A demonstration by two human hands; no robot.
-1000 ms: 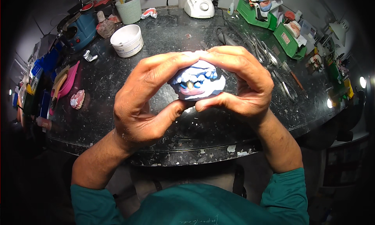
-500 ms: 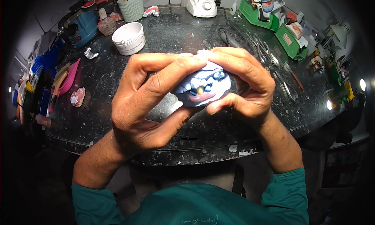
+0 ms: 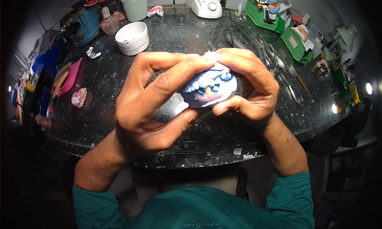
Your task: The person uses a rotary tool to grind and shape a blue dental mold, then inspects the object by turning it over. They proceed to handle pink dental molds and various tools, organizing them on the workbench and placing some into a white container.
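Between both hands, above the dark worktop, is a pale blue plaster dental model [image 3: 227,87], its upper and lower halves fitted together. A pink gum-like section, a yellowish tooth and dark blue teeth show on its front. My left hand [image 3: 153,97] grips it from the left, fingers over the top and thumb beneath. My right hand [image 3: 254,85] wraps its right side, fingertips on top and thumb at the lower front edge. The fingertips of both hands meet at the top of the model. Its back and underside are hidden.
A white tub [image 3: 132,38] stands behind my left hand. A pink dustpan [image 3: 67,85] with a brush and a small pink-and-white dental piece [image 3: 78,97] lie left. Metal hand tools [image 3: 274,58] and green bins [image 3: 296,44] are right. A white control box [image 3: 206,5] sits at the back.
The model has tilted slightly and shifted a little to the right in my hands. Both hands keep their hold on it.
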